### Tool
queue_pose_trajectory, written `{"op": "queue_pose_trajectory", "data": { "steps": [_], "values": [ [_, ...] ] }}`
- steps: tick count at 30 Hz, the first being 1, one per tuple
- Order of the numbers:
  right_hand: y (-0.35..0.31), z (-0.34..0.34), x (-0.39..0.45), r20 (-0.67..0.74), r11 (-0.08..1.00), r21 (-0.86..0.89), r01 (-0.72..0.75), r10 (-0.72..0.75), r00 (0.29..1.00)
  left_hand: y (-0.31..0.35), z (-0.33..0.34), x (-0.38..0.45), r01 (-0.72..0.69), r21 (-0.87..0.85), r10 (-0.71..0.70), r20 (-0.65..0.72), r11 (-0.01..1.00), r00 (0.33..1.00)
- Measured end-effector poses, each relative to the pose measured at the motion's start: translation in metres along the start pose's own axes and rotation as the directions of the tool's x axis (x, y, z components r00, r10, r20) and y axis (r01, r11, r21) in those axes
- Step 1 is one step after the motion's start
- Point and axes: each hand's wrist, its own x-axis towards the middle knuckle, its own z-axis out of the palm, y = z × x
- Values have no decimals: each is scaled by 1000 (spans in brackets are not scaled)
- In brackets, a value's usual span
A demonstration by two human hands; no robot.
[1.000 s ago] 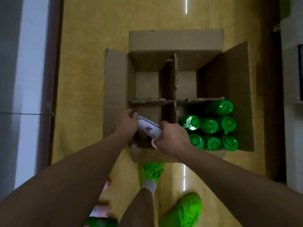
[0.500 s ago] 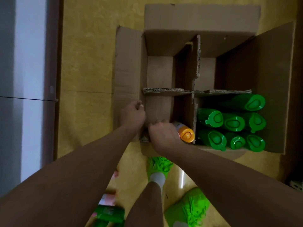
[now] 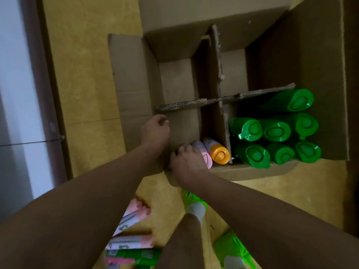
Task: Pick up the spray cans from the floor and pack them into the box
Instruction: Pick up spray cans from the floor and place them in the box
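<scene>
A cardboard box (image 3: 134,90) stands open on a yellow floor (image 3: 81,61), its flaps spread outward and cardboard dividers (image 3: 218,74) splitting it into four compartments. To the left of the floor runs a pale wall (image 3: 13,94) with a dark upright strip beside it. The near right compartment holds six green cans (image 3: 275,131), packed close together. In the near left compartment an orange-capped can (image 3: 219,153) stands against the divider, touching a pink-capped can (image 3: 206,156). The right hand (image 3: 187,164) grasps the pink-capped can, fingers (image 3: 182,150) curled over its top. The left hand (image 3: 154,131) rests on the box's left wall, fingers curled at its edge. The two far compartments show only bare cardboard. More cans (image 3: 132,241), pink- and green-capped, lie on the floor near the person's green shoes (image 3: 233,251).
</scene>
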Motion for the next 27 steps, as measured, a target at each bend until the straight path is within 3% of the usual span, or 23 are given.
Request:
{"op": "queue_pose_trajectory", "data": {
  "steps": [3,6,9,16,20,27],
  "values": [
    [15,-7,-18,-186,990,140,-21,47,981,17,7,-5,-65,85,63,26,994,998],
    [37,-10,-35,-302,956,244,-161,233,924,39,18,-17,-198,188,190,62,962,980],
    [59,-8,-58,-350,913,324,-247,358,866,55,30,-36,-361,321,347,101,876,932],
    [95,-5,-120,-536,858,439,-267,489,688,109,82,-74,-621,362,627,116,696,770],
    [126,5,-162,-478,749,525,-403,652,589,133,119,-106,-714,417,720,177,562,671],
    [184,72,-249,-309,535,614,-580,840,447,130,198,-190,-876,456,823,430,159,373]
  ]
}}
